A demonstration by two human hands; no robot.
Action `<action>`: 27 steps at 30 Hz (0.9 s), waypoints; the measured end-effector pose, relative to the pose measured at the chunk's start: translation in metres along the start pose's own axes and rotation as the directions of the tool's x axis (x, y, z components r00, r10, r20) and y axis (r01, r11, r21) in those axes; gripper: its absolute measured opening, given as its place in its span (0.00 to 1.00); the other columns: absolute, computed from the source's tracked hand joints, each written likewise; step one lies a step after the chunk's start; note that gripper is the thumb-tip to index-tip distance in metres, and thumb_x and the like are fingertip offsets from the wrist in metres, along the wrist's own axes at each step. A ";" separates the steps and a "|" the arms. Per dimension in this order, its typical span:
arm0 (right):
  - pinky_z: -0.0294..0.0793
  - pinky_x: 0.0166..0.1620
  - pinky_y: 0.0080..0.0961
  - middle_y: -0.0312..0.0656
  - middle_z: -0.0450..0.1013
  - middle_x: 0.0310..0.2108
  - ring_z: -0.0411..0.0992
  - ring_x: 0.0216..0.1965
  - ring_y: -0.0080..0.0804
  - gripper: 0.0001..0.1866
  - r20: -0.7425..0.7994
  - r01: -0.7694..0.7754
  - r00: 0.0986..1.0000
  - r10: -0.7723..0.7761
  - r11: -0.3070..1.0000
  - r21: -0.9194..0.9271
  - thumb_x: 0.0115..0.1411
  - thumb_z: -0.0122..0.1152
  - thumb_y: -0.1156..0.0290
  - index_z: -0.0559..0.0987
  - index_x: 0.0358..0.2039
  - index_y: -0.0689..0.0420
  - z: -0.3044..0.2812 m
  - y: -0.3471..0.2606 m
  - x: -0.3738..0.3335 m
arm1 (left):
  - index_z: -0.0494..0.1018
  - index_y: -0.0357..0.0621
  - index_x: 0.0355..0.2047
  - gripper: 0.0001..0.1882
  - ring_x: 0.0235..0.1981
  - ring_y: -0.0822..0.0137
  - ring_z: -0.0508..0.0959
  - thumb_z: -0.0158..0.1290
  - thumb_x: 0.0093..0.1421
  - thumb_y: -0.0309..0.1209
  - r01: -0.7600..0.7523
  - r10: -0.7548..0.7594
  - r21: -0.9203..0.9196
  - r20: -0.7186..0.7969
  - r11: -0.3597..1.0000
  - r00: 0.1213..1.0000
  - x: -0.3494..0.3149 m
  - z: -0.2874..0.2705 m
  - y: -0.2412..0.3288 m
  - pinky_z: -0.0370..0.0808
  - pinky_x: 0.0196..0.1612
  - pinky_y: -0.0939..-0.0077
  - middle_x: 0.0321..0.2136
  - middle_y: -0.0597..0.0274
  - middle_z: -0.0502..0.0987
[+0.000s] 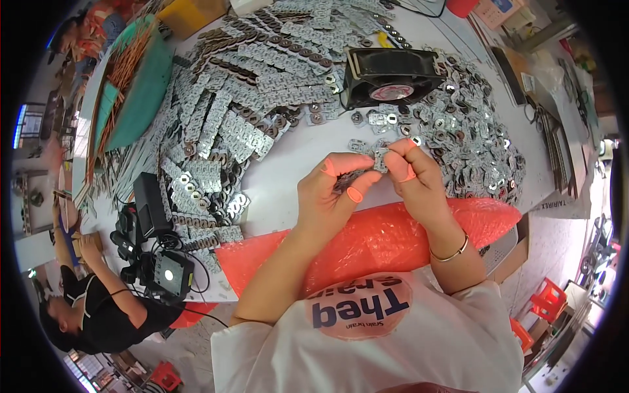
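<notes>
Plate (380, 159), small and silvery, sits at the fingertips of both hands, above the white table (278, 190); right hand (419, 175) pinches it narrowly between thumb and finger; left hand (325, 190) curls around grey pieces (348, 178), its fingertips up against the plate, though whether it grips the plate too I cannot tell; orange bands wrap fingers on both hands; loose plates (378, 119) lie just beyond, before a black fan (393, 77); a heap (481, 141) of small metal parts spreads to the right; rows of strips (223, 124) cover the left and far side; green tub (157, 78) holds brown sticks (118, 85); red sheet (367, 239) lies under the forearms; a lit box (173, 275) stands among cables at left, near a co-worker in black (111, 318).
</notes>
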State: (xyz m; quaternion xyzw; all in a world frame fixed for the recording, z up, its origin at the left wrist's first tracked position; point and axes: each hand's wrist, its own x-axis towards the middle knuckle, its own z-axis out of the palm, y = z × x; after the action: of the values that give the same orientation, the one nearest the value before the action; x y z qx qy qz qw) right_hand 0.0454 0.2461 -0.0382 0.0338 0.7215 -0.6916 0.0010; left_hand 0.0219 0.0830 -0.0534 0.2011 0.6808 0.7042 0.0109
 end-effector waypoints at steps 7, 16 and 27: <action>0.62 0.31 0.16 0.34 0.64 0.25 0.59 0.27 0.19 0.07 -0.020 -0.004 1.000 0.003 1.000 -0.029 0.63 0.51 0.72 0.70 0.31 0.63 0.002 -0.004 0.002 | 0.74 0.37 0.36 0.11 0.37 0.70 0.76 0.58 0.52 0.18 0.027 -0.027 0.007 -0.043 1.000 0.999 0.001 0.002 0.003 0.73 0.41 0.80 0.34 0.58 0.78; 0.62 0.32 0.16 0.35 0.64 0.26 0.59 0.28 0.20 0.06 -0.034 -0.020 0.999 0.019 0.999 -0.031 0.62 0.51 0.73 0.70 0.32 0.64 0.002 -0.001 0.004 | 0.76 0.37 0.38 0.12 0.38 0.70 0.76 0.58 0.52 0.18 -0.015 0.019 0.055 -0.076 0.998 0.997 0.003 0.006 -0.002 0.74 0.41 0.80 0.35 0.57 0.78; 0.49 0.19 0.10 0.23 0.57 0.16 0.52 0.16 0.10 0.09 -0.054 -0.027 0.998 0.033 0.994 0.102 0.63 0.52 0.63 0.71 0.33 0.56 0.000 0.003 0.008 | 0.63 0.38 0.46 0.19 0.41 0.72 0.73 0.54 0.55 0.19 0.107 -0.106 -0.100 0.020 0.989 0.994 0.002 0.004 0.000 0.69 0.44 0.80 0.39 0.55 0.73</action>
State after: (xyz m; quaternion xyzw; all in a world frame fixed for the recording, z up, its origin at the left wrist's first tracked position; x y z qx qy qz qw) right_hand 0.0375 0.2462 -0.0411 0.0640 0.6848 -0.7258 -0.0104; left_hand 0.0207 0.0872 -0.0533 0.1689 0.6542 0.7345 0.0636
